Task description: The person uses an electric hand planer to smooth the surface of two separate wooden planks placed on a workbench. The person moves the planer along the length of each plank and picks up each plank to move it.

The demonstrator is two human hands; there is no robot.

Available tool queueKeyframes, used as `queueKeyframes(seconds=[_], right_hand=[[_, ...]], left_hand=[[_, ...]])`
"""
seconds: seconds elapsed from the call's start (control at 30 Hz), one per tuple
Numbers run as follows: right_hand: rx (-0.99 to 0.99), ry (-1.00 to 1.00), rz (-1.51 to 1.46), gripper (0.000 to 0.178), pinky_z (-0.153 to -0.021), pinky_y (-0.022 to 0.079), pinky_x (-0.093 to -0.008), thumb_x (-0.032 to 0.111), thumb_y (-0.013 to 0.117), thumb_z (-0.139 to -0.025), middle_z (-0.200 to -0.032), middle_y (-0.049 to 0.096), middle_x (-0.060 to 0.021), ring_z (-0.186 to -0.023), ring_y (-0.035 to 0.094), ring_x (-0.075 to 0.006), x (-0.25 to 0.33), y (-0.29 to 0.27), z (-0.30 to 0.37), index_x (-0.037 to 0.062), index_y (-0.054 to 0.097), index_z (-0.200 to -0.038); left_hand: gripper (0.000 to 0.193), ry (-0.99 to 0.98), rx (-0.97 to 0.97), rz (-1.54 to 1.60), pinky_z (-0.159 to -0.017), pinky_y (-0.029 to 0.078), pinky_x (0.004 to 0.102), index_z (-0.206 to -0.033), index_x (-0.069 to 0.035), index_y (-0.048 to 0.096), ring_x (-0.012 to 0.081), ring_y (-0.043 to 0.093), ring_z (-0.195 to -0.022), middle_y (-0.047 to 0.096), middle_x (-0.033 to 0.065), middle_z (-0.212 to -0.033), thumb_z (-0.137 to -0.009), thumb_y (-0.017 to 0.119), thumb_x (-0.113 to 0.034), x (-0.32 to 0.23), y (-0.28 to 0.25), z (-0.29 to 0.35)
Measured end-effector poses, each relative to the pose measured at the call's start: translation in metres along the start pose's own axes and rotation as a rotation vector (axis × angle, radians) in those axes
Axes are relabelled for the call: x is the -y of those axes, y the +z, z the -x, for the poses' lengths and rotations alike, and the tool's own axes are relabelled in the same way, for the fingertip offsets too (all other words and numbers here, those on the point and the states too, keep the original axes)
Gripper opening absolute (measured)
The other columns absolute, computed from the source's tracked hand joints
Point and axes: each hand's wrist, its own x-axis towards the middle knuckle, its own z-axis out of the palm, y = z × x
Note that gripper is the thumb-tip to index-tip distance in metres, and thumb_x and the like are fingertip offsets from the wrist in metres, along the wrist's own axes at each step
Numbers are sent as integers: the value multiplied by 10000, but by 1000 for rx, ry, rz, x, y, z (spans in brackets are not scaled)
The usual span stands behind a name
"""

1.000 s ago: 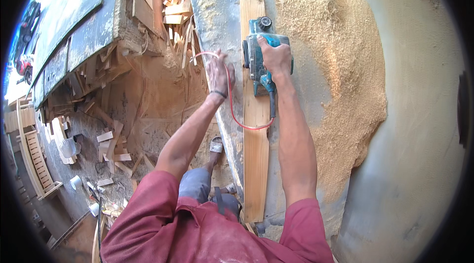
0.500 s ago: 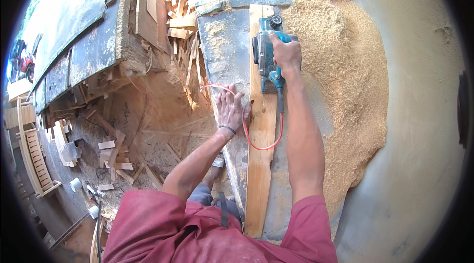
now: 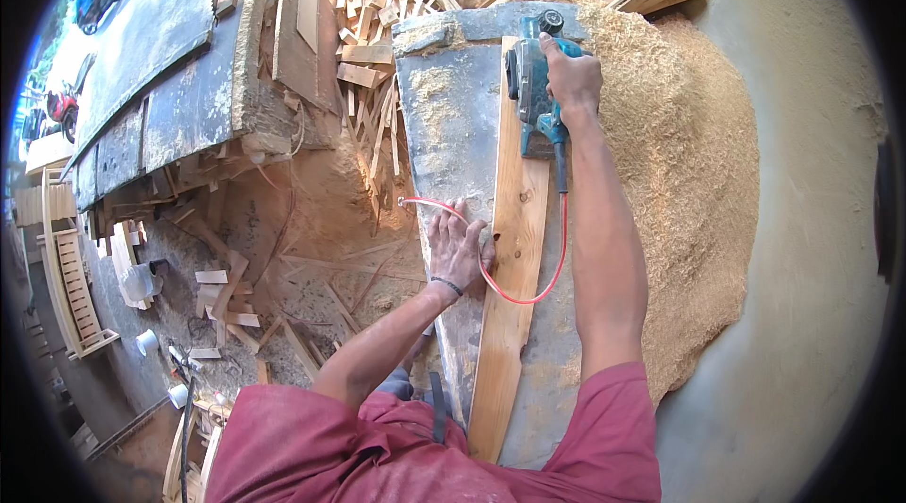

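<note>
My right hand (image 3: 575,78) is closed round the handle of a teal electric planer (image 3: 538,111). The planer sits at the far end of a long wooden plank (image 3: 507,324), its front reaching past the plank's end. Pressed against the plank's left edge, my left hand (image 3: 460,248) lies on the grey workbench (image 3: 453,140) with fingers spread. A red cable (image 3: 518,301) loops from the planer's rear over the plank and across my left hand's fingers. The planer's underside is hidden.
A big heap of wood shavings (image 3: 679,182) covers the bench's right side, beside a pale wall (image 3: 802,248). Wood offcuts (image 3: 368,55) pile up beyond on the left. A dark-topped wooden structure (image 3: 175,69) stands at left, with scraps (image 3: 226,300) on the floor near it.
The planer and my right hand have moved farther along the plank, past its far end. My left hand stays at the plank's edge. The whole view has shifted slightly.
</note>
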Motion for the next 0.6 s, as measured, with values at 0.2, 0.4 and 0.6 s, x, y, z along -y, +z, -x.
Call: queueKeyframes(seconds=[0.2,0.4,0.6], right_hand=[[-15,-26,28,535,-493,472,-347,496,757,-829,-553,611,-90,-464,592,-191,14,6,-24,34,638,-586],[9,-18,49,604,-536,495,-344,586,740,-812,-563,630,-107,-497,627,-199,26,14,-47,31,651,-590],[10,-19,60,631,-558,522,-339,631,725,-801,-562,633,-94,-509,642,-186,38,26,-75,43,649,-586]], left_hand=[[463,3,12,-4,-1172,141,567,-1236,-188,511,438,263,-1419,348,249,-1482,-817,668,-303,0,2,0],[478,-11,51,-13,-1166,139,572,-1262,-201,494,435,257,-1423,345,239,-1487,-832,666,-316,0,0,1],[454,18,-17,2,-1161,150,561,-1242,-206,526,435,269,-1419,357,241,-1474,-843,674,-362,3,8,2]])
